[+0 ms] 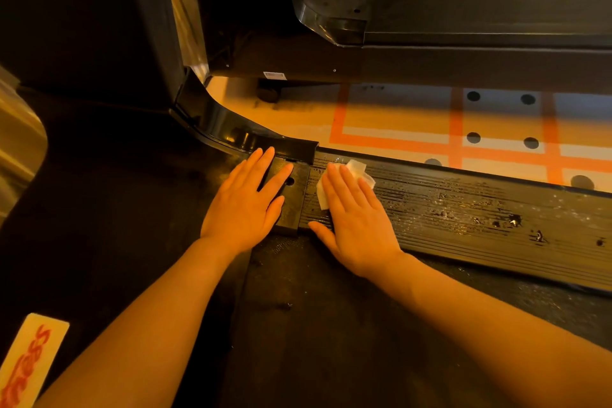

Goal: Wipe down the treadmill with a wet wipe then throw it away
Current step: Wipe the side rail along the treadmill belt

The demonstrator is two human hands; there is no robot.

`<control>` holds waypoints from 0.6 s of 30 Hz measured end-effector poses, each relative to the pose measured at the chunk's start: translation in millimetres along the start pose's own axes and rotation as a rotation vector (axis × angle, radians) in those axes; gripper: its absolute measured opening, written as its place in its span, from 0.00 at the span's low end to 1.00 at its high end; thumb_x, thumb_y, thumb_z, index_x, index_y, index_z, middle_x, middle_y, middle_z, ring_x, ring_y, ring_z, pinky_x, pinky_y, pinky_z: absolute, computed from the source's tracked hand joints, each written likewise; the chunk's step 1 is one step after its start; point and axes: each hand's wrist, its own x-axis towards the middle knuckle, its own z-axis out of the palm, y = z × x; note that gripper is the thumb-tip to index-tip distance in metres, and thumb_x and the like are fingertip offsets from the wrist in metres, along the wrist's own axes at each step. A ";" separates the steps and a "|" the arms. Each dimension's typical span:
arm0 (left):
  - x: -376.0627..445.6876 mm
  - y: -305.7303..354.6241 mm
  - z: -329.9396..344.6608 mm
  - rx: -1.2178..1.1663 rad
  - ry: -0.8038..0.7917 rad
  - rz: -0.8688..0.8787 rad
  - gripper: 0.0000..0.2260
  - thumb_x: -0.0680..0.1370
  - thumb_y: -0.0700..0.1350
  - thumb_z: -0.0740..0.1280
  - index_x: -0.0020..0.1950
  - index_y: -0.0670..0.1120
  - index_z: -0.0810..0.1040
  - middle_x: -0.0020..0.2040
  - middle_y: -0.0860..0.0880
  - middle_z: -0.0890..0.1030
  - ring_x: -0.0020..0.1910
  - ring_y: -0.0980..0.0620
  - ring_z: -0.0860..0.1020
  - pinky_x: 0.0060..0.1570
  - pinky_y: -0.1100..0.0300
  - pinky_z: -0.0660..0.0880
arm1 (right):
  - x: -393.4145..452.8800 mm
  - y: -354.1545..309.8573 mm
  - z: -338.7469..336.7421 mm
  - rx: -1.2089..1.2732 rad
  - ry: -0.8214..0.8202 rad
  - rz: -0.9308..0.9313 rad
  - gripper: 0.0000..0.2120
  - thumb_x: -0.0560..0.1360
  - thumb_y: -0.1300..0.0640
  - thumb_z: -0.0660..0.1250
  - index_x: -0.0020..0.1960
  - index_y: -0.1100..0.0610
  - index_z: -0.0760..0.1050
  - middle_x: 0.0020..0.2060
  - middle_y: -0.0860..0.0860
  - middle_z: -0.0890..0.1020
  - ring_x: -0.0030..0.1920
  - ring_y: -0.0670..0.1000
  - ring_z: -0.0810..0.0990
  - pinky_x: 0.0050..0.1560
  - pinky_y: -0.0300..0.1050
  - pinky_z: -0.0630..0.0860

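Your flat right hand [356,219] pressed the wet wipe [359,172] onto the ribbed rail [463,215]; your left hand [248,202] lay flat beside it; the red lettering on the label [29,364] was unreadable.

You have one view only, from a wide-angle camera on your head. It looks forward and steeply down, close over the treadmill [463,219] side rail.

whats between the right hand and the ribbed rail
The wet wipe: in the head view the right hand presses it flat against the ribbed rail, with its white edges showing past the fingertips.
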 end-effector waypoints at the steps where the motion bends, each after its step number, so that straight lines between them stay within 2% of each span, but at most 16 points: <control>1: 0.0 -0.1 0.0 -0.002 0.000 -0.001 0.24 0.81 0.52 0.53 0.78 0.49 0.61 0.78 0.42 0.59 0.77 0.42 0.56 0.72 0.48 0.55 | 0.1 -0.9 -0.4 0.006 -0.007 -0.004 0.39 0.78 0.34 0.42 0.79 0.59 0.46 0.78 0.56 0.47 0.78 0.56 0.43 0.76 0.54 0.44; 3: -0.2 -0.2 -0.3 -0.015 -0.004 -0.003 0.24 0.81 0.52 0.53 0.78 0.49 0.61 0.78 0.42 0.58 0.77 0.42 0.56 0.72 0.47 0.56 | -3.3 -4.1 -0.1 0.017 -0.014 -0.010 0.39 0.78 0.33 0.42 0.79 0.59 0.45 0.78 0.56 0.45 0.78 0.56 0.42 0.75 0.53 0.42; 9: -0.9 -0.4 0.3 0.002 -0.011 -0.009 0.24 0.81 0.53 0.52 0.78 0.50 0.60 0.78 0.42 0.58 0.77 0.42 0.56 0.72 0.48 0.55 | -32.3 -21.8 12.6 0.000 -0.037 -0.113 0.40 0.79 0.33 0.47 0.79 0.60 0.49 0.78 0.57 0.51 0.78 0.58 0.49 0.75 0.57 0.49; 13: -0.6 0.5 -0.2 0.013 -0.014 -0.016 0.24 0.81 0.53 0.53 0.78 0.50 0.60 0.79 0.43 0.58 0.77 0.43 0.56 0.71 0.49 0.54 | -37.7 -18.6 12.9 -0.010 -0.040 -0.149 0.39 0.79 0.33 0.47 0.79 0.60 0.53 0.78 0.57 0.54 0.78 0.57 0.52 0.74 0.57 0.53; 15: -0.7 0.6 -0.5 0.014 -0.015 -0.019 0.24 0.81 0.53 0.53 0.78 0.50 0.60 0.79 0.43 0.58 0.77 0.43 0.56 0.71 0.49 0.53 | -31.4 -11.6 9.2 -0.013 -0.051 -0.138 0.39 0.79 0.33 0.45 0.79 0.60 0.51 0.78 0.57 0.52 0.78 0.58 0.50 0.75 0.57 0.51; 18: -0.4 0.2 -0.2 0.007 -0.016 -0.014 0.25 0.81 0.53 0.53 0.78 0.50 0.59 0.79 0.43 0.57 0.78 0.43 0.55 0.72 0.48 0.54 | -13.2 1.0 1.5 0.006 -0.050 -0.074 0.40 0.78 0.32 0.41 0.79 0.59 0.43 0.78 0.56 0.45 0.78 0.57 0.42 0.76 0.55 0.44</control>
